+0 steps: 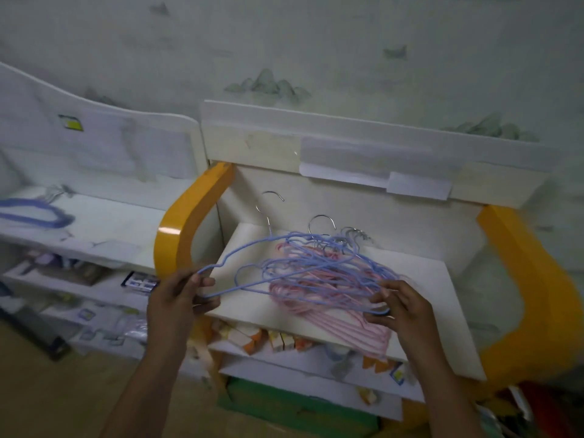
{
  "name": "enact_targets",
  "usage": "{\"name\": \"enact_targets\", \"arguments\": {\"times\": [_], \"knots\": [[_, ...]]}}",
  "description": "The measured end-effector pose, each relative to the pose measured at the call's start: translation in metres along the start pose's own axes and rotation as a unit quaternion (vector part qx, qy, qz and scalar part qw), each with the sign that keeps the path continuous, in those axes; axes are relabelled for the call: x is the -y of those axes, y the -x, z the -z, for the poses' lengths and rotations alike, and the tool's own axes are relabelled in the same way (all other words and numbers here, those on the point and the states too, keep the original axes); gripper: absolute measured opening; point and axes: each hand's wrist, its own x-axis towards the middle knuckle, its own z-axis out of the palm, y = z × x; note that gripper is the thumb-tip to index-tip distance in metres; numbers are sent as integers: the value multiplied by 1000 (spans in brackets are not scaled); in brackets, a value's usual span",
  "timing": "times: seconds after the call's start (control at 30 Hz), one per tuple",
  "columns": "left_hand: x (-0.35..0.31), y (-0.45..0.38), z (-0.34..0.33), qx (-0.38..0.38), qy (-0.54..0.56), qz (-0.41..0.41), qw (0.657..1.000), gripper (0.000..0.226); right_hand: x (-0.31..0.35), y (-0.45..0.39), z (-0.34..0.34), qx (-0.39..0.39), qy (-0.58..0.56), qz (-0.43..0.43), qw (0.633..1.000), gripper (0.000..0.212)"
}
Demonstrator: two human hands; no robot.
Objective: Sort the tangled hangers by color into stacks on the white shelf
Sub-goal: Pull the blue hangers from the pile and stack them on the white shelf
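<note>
Item: tangled hangers (319, 276), blue wire over pink, metal hooks toward 12 o'clock; lying on the white shelf (420, 314) between yellow side panels (186, 222).
Blue hanger (240, 248): one shoulder drawn out toward 9 o'clock, pinched in the left hand (181, 295).
Right hand (399, 306): at 4 o'clock of the heap, fingers curled on the blue wire ends.
Blue stack (34, 213): started, adjoining shelf, far 9 o'clock.
Step, as judged: freeing one blue hanger. Next move calls for holding the heap down while unhooking it.
</note>
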Motion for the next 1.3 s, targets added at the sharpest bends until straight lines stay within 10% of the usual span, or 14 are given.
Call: {"name": "enact_targets", "arguments": {"times": [0.6,1.3], "knots": [[-45,55,198,-162,-15,-43,986,19,10,57,-185,169,10,34,985,14],[-65,-42,462,-227,-29,-25,973,19,-29,111,-471,188,34,25,981,13]]}}
